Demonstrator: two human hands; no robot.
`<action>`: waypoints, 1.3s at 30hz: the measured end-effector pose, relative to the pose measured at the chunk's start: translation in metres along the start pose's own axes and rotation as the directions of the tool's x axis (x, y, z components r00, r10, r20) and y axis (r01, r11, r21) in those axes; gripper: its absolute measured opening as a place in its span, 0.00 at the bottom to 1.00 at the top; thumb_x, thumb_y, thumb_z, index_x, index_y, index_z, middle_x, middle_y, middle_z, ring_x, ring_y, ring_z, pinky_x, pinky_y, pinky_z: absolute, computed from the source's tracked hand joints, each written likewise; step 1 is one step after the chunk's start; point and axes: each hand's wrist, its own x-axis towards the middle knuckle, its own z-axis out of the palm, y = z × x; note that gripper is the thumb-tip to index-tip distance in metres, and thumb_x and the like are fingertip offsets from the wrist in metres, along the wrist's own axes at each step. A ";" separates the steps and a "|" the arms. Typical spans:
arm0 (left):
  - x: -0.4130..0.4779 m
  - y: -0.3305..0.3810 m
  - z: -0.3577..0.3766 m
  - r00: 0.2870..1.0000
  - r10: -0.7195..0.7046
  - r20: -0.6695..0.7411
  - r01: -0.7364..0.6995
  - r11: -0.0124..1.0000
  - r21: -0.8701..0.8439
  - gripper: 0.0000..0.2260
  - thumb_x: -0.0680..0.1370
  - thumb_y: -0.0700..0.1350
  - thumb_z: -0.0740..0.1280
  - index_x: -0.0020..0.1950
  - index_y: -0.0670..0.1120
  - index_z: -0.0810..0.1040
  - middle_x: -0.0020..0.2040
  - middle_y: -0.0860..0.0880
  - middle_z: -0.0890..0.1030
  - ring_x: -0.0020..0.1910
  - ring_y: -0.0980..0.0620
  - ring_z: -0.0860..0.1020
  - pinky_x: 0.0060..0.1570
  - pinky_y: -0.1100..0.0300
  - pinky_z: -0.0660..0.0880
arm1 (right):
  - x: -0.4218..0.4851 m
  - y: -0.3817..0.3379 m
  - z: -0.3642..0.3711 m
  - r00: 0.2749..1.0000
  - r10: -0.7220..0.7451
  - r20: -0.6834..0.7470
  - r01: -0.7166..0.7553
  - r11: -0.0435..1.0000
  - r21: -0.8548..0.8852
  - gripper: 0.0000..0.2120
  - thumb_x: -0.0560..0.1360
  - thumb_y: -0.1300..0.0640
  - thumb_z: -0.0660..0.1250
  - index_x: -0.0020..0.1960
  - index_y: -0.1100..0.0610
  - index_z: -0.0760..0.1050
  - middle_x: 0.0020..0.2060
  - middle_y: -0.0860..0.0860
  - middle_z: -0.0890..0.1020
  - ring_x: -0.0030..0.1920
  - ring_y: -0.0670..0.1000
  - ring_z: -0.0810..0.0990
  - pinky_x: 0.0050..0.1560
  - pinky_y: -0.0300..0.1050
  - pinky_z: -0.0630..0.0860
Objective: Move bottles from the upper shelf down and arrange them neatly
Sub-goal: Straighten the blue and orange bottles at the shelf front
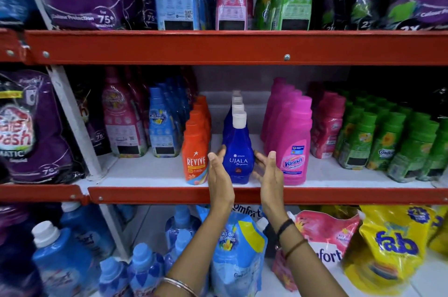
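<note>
A blue Ujala bottle (238, 151) with a white cap stands upright at the front of the middle shelf (242, 195), heading a row of like bottles behind it. My left hand (219, 175) lies against its left side and my right hand (268, 173) is at its right side, fingers spread, cupping the bottle without clearly gripping it. An orange Revive bottle (195, 156) stands to its left and a pink Vanish bottle (294, 148) to its right, each fronting its own row. On the upper shelf (218, 47) stand blue, pink and green bottles.
Green Comfort bottles (388, 141) fill the middle shelf's right part, and blue and pink bottles (145, 124) its left. Purple detergent pouches (29, 132) stand at far left. Below are blue bottles (65, 260), refill pouches and a yellow Fab pouch (392, 245).
</note>
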 end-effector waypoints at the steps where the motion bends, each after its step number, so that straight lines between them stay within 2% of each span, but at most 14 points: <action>1: 0.000 0.000 -0.001 1.000 -0.002 0.006 0.002 1.000 0.002 0.44 0.66 0.80 0.47 0.70 0.52 0.70 0.70 0.48 0.74 0.68 0.51 0.72 0.70 0.45 0.67 | 0.000 -0.001 0.001 1.000 -0.003 -0.006 0.003 1.000 0.002 0.32 0.74 0.38 0.50 0.63 0.60 0.75 0.56 0.51 0.81 0.53 0.39 0.80 0.47 0.31 0.78; 5: -0.001 0.002 -0.003 1.000 -0.003 0.022 0.003 1.000 0.031 0.43 0.64 0.82 0.48 0.69 0.57 0.70 0.70 0.49 0.73 0.69 0.52 0.71 0.71 0.44 0.66 | 0.000 -0.004 0.001 0.999 0.000 -0.033 0.000 1.000 0.011 0.29 0.76 0.40 0.51 0.62 0.59 0.75 0.53 0.49 0.81 0.47 0.35 0.82 0.48 0.33 0.79; 7: -0.004 0.004 -0.005 0.999 0.027 0.030 -0.028 0.998 0.055 0.40 0.64 0.82 0.47 0.68 0.61 0.68 0.72 0.51 0.71 0.71 0.53 0.69 0.72 0.45 0.64 | -0.003 -0.004 0.002 0.998 -0.018 -0.054 0.017 1.000 -0.018 0.23 0.79 0.40 0.51 0.61 0.54 0.75 0.56 0.50 0.81 0.53 0.37 0.80 0.56 0.38 0.78; 9: -0.009 0.009 -0.006 0.994 0.107 0.036 -0.110 0.990 0.089 0.36 0.66 0.81 0.47 0.67 0.64 0.67 0.74 0.53 0.68 0.73 0.56 0.65 0.73 0.44 0.61 | -0.011 -0.003 0.006 0.989 -0.098 -0.107 0.089 0.992 -0.085 0.22 0.76 0.38 0.51 0.61 0.48 0.74 0.61 0.49 0.79 0.61 0.41 0.77 0.65 0.40 0.71; 11: -0.015 0.019 -0.009 0.972 0.233 0.035 -0.236 0.965 0.113 0.31 0.71 0.77 0.47 0.68 0.65 0.66 0.74 0.56 0.66 0.73 0.58 0.63 0.73 0.44 0.61 | -0.024 -0.003 0.014 0.966 -0.213 -0.149 0.201 0.975 -0.090 0.22 0.75 0.40 0.52 0.61 0.48 0.74 0.61 0.48 0.78 0.64 0.42 0.75 0.66 0.37 0.68; 15: -0.017 0.038 -0.029 0.897 0.439 -0.053 -0.434 0.897 0.082 0.28 0.77 0.71 0.46 0.71 0.60 0.66 0.74 0.55 0.67 0.74 0.57 0.63 0.72 0.56 0.61 | -0.045 0.003 0.042 0.946 -0.324 -0.024 0.323 0.945 -0.049 0.23 0.76 0.39 0.53 0.62 0.51 0.75 0.62 0.50 0.79 0.66 0.46 0.74 0.67 0.42 0.68; 17: -0.009 0.042 -0.044 0.904 0.407 -0.134 -0.399 0.913 0.082 0.28 0.76 0.72 0.46 0.70 0.62 0.65 0.73 0.58 0.65 0.74 0.61 0.61 0.71 0.64 0.58 | -0.048 0.008 0.060 0.958 -0.274 0.084 0.280 0.958 -0.059 0.26 0.75 0.34 0.52 0.63 0.48 0.73 0.65 0.49 0.77 0.69 0.47 0.72 0.70 0.45 0.66; 20: 0.008 0.042 -0.065 0.948 0.256 -0.191 -0.241 0.966 0.097 0.29 0.73 0.72 0.44 0.70 0.64 0.62 0.72 0.64 0.62 0.73 0.63 0.58 0.73 0.59 0.54 | -0.047 0.011 0.084 0.969 -0.155 0.192 0.178 0.978 -0.110 0.24 0.73 0.31 0.50 0.65 0.39 0.66 0.69 0.43 0.70 0.71 0.41 0.66 0.74 0.42 0.61; 22: 0.017 0.038 -0.075 0.972 0.172 -0.162 -0.156 0.982 0.105 0.31 0.74 0.71 0.42 0.72 0.60 0.61 0.74 0.58 0.61 0.73 0.60 0.59 0.75 0.53 0.53 | -0.043 0.013 0.095 0.974 -0.102 0.204 0.130 0.983 -0.128 0.22 0.75 0.33 0.48 0.66 0.39 0.62 0.68 0.37 0.66 0.71 0.38 0.64 0.75 0.41 0.58; 25: 0.019 0.032 -0.083 0.988 0.101 -0.114 -0.090 0.992 0.091 0.32 0.75 0.71 0.41 0.70 0.57 0.65 0.73 0.49 0.68 0.69 0.55 0.68 0.72 0.50 0.63 | -0.033 0.020 0.103 0.983 -0.044 0.180 0.067 0.990 -0.123 0.22 0.78 0.38 0.47 0.69 0.43 0.57 0.70 0.40 0.63 0.72 0.39 0.62 0.77 0.48 0.56; 27: 0.019 0.029 -0.086 0.992 0.100 -0.079 -0.094 0.992 0.083 0.33 0.74 0.71 0.43 0.68 0.54 0.68 0.66 0.49 0.74 0.62 0.58 0.75 0.64 0.55 0.71 | -0.029 0.023 0.106 0.987 -0.017 0.161 0.032 0.995 -0.093 0.28 0.72 0.29 0.48 0.68 0.40 0.60 0.72 0.44 0.65 0.73 0.43 0.63 0.76 0.51 0.58; 29: 0.019 0.028 -0.087 0.991 0.114 -0.064 -0.108 0.990 0.091 0.32 0.75 0.69 0.43 0.67 0.53 0.70 0.62 0.50 0.77 0.56 0.64 0.77 0.57 0.61 0.73 | -0.025 0.028 0.107 0.988 -0.011 0.152 0.022 0.997 -0.070 0.34 0.68 0.24 0.49 0.67 0.40 0.65 0.70 0.46 0.70 0.71 0.45 0.68 0.75 0.53 0.61; 33: 0.022 0.034 -0.090 0.994 0.098 -0.036 -0.095 0.992 0.078 0.27 0.76 0.64 0.42 0.64 0.55 0.71 0.58 0.54 0.77 0.55 0.64 0.77 0.57 0.60 0.74 | -0.021 0.033 0.105 0.986 0.000 0.165 0.005 0.999 -0.031 0.39 0.69 0.25 0.50 0.71 0.48 0.67 0.69 0.48 0.74 0.70 0.47 0.71 0.73 0.55 0.64; 39: 0.024 0.033 -0.093 0.997 0.079 -0.007 -0.079 0.995 0.067 0.28 0.75 0.64 0.42 0.65 0.54 0.70 0.57 0.55 0.77 0.52 0.65 0.78 0.51 0.68 0.74 | -0.019 0.032 0.108 0.990 0.034 0.140 -0.029 0.999 -0.037 0.36 0.71 0.27 0.50 0.69 0.47 0.69 0.68 0.48 0.75 0.69 0.47 0.72 0.72 0.56 0.65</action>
